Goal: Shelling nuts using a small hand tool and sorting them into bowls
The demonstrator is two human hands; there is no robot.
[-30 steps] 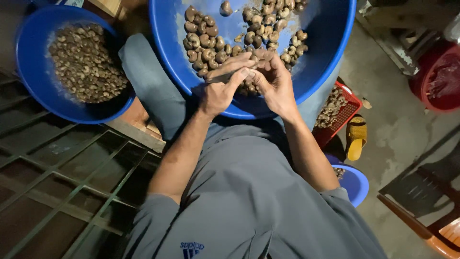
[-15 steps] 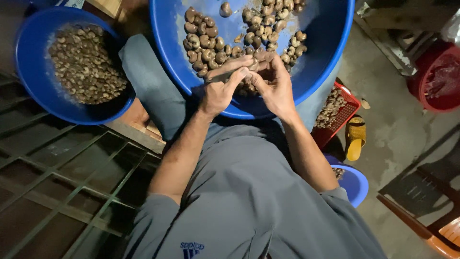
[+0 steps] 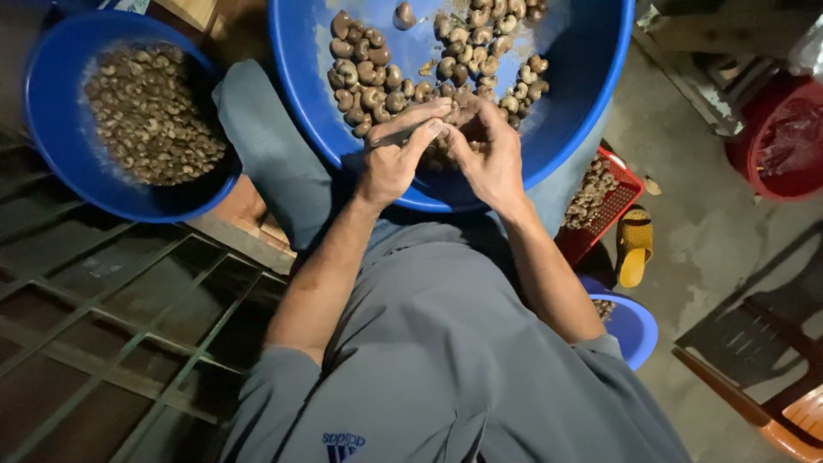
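A big blue basin (image 3: 570, 120) rests on my lap and holds several brown cashew nuts (image 3: 370, 81) in their skins. Both hands meet over its near rim. My left hand (image 3: 390, 163) grips a thin grey blade (image 3: 396, 135), thumb and forefinger pressed along it. My right hand (image 3: 490, 159) pinches one nut (image 3: 454, 116) at its fingertips, right against the blade's tip. The nut is mostly hidden by my fingers.
A smaller blue basin (image 3: 47, 137) full of paler nuts (image 3: 154, 111) sits at left above a metal grate (image 3: 111, 326). At right are a red basket (image 3: 624, 184) of nuts, a yellow sandal (image 3: 636, 244), a small blue bowl (image 3: 633, 330) and a red bucket (image 3: 776, 141).
My fingertips have shifted slightly around the nut and the right hand's fingers have curled closer. Both hands stay over the same spot of the basin.
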